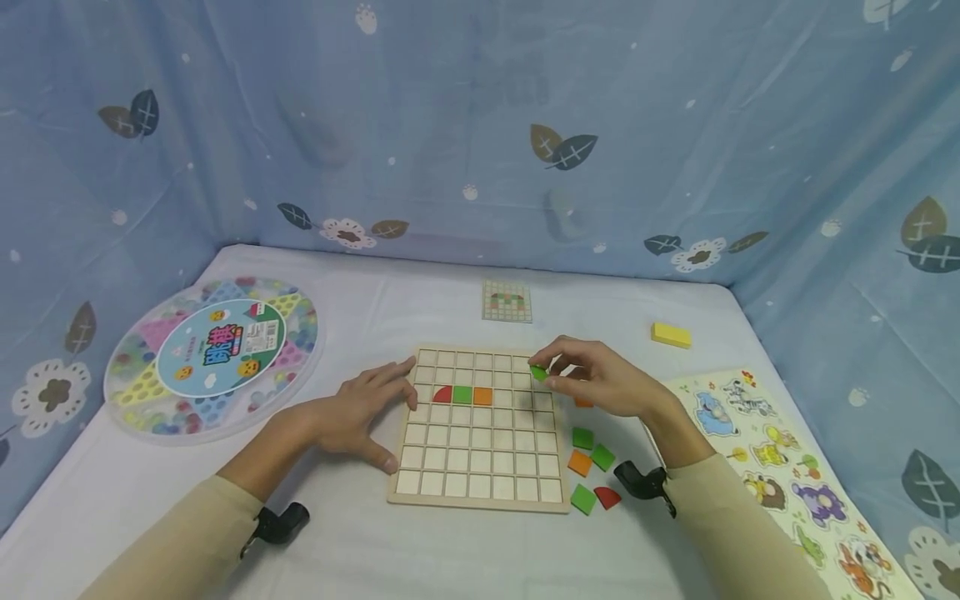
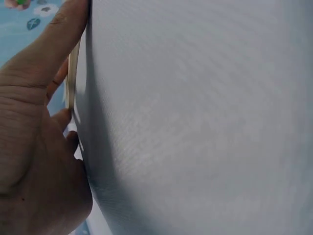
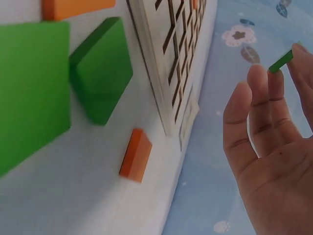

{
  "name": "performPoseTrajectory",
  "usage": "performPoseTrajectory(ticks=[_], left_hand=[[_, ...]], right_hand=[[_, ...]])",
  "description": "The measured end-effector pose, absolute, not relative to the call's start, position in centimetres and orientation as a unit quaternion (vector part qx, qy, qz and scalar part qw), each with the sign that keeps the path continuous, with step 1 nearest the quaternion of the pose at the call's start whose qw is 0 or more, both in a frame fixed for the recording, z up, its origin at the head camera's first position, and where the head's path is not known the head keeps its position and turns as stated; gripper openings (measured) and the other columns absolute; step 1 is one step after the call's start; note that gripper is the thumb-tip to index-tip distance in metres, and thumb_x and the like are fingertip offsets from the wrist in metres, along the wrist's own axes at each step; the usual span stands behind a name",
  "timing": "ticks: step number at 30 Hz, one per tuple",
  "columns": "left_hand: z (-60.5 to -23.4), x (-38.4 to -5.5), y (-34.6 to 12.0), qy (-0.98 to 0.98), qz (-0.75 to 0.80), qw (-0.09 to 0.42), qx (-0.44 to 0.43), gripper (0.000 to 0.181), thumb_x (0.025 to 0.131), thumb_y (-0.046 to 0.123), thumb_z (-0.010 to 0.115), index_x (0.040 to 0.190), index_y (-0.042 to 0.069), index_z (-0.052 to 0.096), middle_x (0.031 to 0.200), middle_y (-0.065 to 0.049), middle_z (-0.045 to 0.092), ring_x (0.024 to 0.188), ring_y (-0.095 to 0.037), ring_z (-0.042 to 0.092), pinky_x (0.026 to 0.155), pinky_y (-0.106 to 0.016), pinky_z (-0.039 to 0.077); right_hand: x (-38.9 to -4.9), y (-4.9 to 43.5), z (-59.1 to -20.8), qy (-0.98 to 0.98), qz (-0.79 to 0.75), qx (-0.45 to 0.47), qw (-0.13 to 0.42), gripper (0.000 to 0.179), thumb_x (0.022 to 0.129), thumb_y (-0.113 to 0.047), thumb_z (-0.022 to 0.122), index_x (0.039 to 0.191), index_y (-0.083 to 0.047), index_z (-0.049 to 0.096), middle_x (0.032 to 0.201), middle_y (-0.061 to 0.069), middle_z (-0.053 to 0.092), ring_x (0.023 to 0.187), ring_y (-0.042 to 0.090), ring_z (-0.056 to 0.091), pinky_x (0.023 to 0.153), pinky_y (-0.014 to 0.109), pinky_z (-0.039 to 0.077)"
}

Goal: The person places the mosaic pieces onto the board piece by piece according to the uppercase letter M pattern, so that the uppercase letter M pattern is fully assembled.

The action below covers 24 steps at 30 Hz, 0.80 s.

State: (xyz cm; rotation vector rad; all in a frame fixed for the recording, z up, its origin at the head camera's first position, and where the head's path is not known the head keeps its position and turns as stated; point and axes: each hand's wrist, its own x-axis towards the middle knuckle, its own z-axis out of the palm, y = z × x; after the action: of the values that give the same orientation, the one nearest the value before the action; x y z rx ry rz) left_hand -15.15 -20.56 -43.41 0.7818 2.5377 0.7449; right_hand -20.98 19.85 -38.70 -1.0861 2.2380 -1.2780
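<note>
Head: I see the right hand (image 1: 600,379) pinching a green tile (image 1: 538,372) right of centre; the left hand (image 1: 356,414), fingers spread, touches the central board (image 1: 482,439). Left wrist: thumb (image 2: 58,36) cut off above, board mostly hidden. Right wrist: right hand cropped rightward.

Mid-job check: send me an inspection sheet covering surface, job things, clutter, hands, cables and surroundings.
Surface: white cloth, slightly creased.
Job things: wooden grid board holding red piece, green square and orange square in one row; loose pieces to its right; pattern card beyond it.
Clutter: round game set left; yellow block and animal sheet right.
Hands: left hand at the board's left edge; right hand pinching a green tile.
Cables: nothing seen.
Surroundings: blue printed curtain.
</note>
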Motion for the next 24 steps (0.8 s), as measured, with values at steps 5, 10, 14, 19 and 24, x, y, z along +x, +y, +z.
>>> performPoseTrajectory(ticks=[5, 10, 14, 19, 24], left_hand=[[-43.3, -15.1, -20.4, 0.909, 0.252, 0.184, 0.277, 0.077, 0.065, 0.066, 0.087, 0.122, 0.033, 0.047, 0.174, -0.007, 0.005, 0.157, -0.043, 0.008, 0.114, -0.075, 0.014], [-43.1, -15.0, -20.3, 0.911, 0.246, 0.189, 0.272, 0.078, 0.064, 0.067, 0.087, 0.122, 0.034, 0.047, 0.174, -0.006, 0.005, 0.157, -0.043, 0.005, 0.114, -0.075, 0.011], [-43.1, -14.9, -20.4, 0.912, 0.242, 0.192, 0.270, 0.078, 0.064, 0.067, 0.087, 0.121, 0.033, 0.046, 0.174, -0.006, 0.004, 0.157, -0.043, 0.005, 0.114, -0.076, 0.011], [-43.2, -14.9, -20.5, 0.912, 0.243, 0.193, 0.268, 0.078, 0.064, 0.067, 0.087, 0.120, 0.033, 0.046, 0.174, -0.006, 0.004, 0.157, -0.044, 0.004, 0.114, -0.076, 0.011], [-43.1, -15.1, -20.5, 0.912, 0.240, 0.195, 0.271, 0.079, 0.064, 0.069, 0.086, 0.122, 0.034, 0.045, 0.174, -0.005, 0.003, 0.157, -0.043, 0.004, 0.116, -0.075, 0.011]], right_hand=[[-21.2, 18.7, -38.9, 0.790, -0.443, -0.385, 0.177, 0.030, 0.099, -0.008, 0.067, 0.129, -0.004, 0.064, 0.129, 0.008, 0.065, 0.105, 0.026, 0.065, 0.085, 0.038, 0.057], [-21.4, 18.1, -39.5, 0.788, -0.437, -0.394, 0.182, 0.030, 0.100, -0.008, 0.065, 0.130, -0.003, 0.063, 0.127, 0.006, 0.065, 0.104, 0.026, 0.065, 0.087, 0.042, 0.057], [-21.5, 17.5, -39.7, 0.793, -0.423, -0.396, 0.188, 0.032, 0.101, -0.012, 0.065, 0.132, -0.005, 0.063, 0.126, 0.003, 0.065, 0.106, 0.024, 0.064, 0.089, 0.044, 0.057], [-21.7, 16.8, -39.8, 0.797, -0.410, -0.397, 0.197, 0.033, 0.102, -0.015, 0.065, 0.133, -0.006, 0.062, 0.124, 0.001, 0.065, 0.106, 0.022, 0.064, 0.088, 0.042, 0.057], [-21.8, 16.5, -40.0, 0.797, -0.405, -0.401, 0.198, 0.033, 0.101, -0.013, 0.066, 0.133, -0.005, 0.062, 0.123, 0.003, 0.064, 0.103, 0.022, 0.064, 0.082, 0.039, 0.058]])
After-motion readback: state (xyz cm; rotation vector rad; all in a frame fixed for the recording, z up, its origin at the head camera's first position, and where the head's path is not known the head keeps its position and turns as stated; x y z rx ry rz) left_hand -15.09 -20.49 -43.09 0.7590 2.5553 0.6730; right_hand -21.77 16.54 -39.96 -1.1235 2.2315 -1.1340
